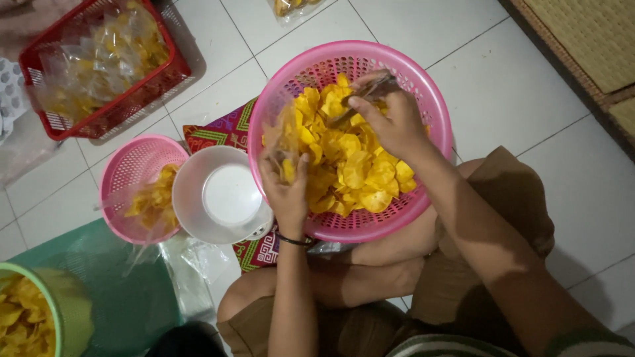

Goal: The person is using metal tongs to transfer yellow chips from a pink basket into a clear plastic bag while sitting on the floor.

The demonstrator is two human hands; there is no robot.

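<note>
A big pink perforated basket (423, 86) rests on my lap, full of yellow chips (354, 168). My left hand (286, 188) grips a clear plastic bag (281, 135) with some chips in it, held open over the basket's left side. My right hand (390, 119) is closed on metal tongs (374, 89) whose tips dip into the chips near the top of the pile. A dark band circles my left wrist.
A white bowl (221, 195) sits left of the basket on a patterned cloth (225, 129). Beside it lies a small pink basket (129, 172) with chips. A red crate (99, 63) of filled bags stands at upper left; a green tub (40, 311) of chips at lower left.
</note>
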